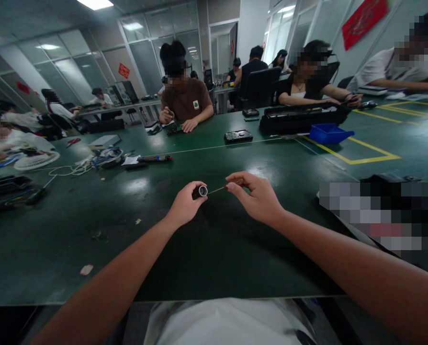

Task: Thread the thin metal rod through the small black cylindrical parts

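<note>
Above the green table (235, 258), my left hand (184, 205) is closed around a small black cylinder (199, 191). The round end of this cylinder, rimmed with a pale ring, faces me; its exact kind I cannot make out. My right hand (259, 197) pinches a thin screwdriver (219, 189) by its reddish handle, which the fingers partly cover. The metal shaft points left, and its tip is close to the cylinder's right side. Whether tip and cylinder touch, I cannot tell.
Beyond my hands lie a hard drive (238, 136), a blue tray (329, 133) and a long black device (303, 116). Cables (106, 157) and a dark pen-shaped tool (154, 158) are left. A person in a brown shirt (187, 103) works opposite.
</note>
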Demonstrator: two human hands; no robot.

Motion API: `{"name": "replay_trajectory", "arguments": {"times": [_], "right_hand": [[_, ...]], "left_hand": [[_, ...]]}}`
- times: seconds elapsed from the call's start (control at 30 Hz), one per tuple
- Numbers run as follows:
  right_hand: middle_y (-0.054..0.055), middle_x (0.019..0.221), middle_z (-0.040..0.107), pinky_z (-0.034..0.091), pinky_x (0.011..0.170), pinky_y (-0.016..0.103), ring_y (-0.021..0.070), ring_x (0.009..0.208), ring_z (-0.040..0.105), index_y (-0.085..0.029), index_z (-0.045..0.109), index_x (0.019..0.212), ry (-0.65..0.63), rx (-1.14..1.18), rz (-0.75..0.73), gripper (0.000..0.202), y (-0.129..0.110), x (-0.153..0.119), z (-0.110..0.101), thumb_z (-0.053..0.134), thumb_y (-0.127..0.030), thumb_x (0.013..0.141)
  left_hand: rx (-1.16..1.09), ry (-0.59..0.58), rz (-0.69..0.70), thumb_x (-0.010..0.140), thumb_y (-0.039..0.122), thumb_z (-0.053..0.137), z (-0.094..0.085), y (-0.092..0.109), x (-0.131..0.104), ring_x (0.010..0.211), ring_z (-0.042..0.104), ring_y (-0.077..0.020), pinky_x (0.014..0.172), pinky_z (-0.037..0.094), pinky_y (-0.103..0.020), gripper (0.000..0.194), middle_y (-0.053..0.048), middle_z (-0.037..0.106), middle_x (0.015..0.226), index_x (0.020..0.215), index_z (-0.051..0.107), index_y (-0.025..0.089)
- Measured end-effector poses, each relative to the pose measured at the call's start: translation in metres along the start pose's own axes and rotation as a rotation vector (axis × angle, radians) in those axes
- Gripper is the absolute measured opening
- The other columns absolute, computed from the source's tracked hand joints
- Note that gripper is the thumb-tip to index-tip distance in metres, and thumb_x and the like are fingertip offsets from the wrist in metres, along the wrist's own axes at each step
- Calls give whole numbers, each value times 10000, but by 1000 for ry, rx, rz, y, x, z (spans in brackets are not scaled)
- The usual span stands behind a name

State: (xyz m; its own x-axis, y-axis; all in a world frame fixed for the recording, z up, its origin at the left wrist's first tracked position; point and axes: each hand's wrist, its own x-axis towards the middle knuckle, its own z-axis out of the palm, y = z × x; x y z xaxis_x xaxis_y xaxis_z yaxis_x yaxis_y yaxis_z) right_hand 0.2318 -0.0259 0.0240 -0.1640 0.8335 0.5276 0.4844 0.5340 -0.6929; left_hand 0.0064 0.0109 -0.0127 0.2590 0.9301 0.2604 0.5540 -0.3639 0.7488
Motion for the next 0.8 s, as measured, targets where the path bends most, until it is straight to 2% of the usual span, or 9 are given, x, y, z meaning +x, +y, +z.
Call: {"name": "replay_trajectory", "arguments": {"times": [0.13, 0.4, 0.8], "right_hand": [[51, 998, 758, 534, 815, 370, 216, 905, 707, -229, 680, 1093, -11, 36, -9, 224, 2, -1, 1, 588, -347, 927], [50, 987, 758, 540, 802, 373, 220, 904, 710, -227, 678, 1084, -28, -12, -5, 205, 3, -1, 2, 587, -323, 928], [43, 904, 771, 524, 702, 326, 203, 811, 715, -218, 711, 1021, -20, -35, 24, 208, 2, 0, 1, 615, -365, 910]], "left_hand": [[0, -4, 42, 815, 184, 683, -3, -2, -1, 1153, 588, -231, 1061, 412, -413, 366, -50, 651, 1227, 1175, 644, 237], [-2, -48, 35, 812, 182, 693, -5, 6, -4, 1183, 584, -241, 1091, 397, -434, 389, -45, 664, 1236, 1194, 658, 244], [22, -32, 39, 826, 208, 700, -6, 0, -2, 1201, 584, -228, 1105, 386, -409, 413, -32, 662, 1266, 1235, 653, 249]]}}
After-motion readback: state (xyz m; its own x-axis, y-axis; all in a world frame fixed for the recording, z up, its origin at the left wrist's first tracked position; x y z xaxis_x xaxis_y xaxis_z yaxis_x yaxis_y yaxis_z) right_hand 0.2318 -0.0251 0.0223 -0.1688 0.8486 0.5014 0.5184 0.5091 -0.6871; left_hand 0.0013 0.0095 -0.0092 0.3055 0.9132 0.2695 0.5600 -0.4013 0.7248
